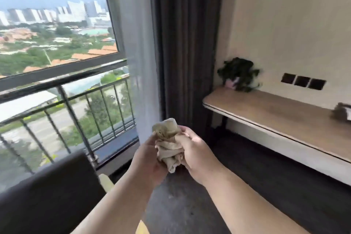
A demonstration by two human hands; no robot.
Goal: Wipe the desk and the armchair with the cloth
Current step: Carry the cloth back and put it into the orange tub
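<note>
A crumpled beige cloth (168,144) is bunched up in mid-air in front of me, held between both hands. My left hand (147,159) cups it from the left and below. My right hand (195,150) grips it from the right. The wooden desk (281,118), a long wall-mounted top with a white edge, runs along the right wall, about an arm's length beyond my hands. The dark armchair (49,192) fills the lower left corner, with a pale wooden arm (106,182) showing beside my left forearm.
A potted plant (238,74) stands at the desk's far left end and a blurred dark object (341,114) sits at its right. Three black wall sockets (303,81) are above the desk. Dark curtain (188,43), sheer curtain and a large window with a railing lie ahead. Dark floor below.
</note>
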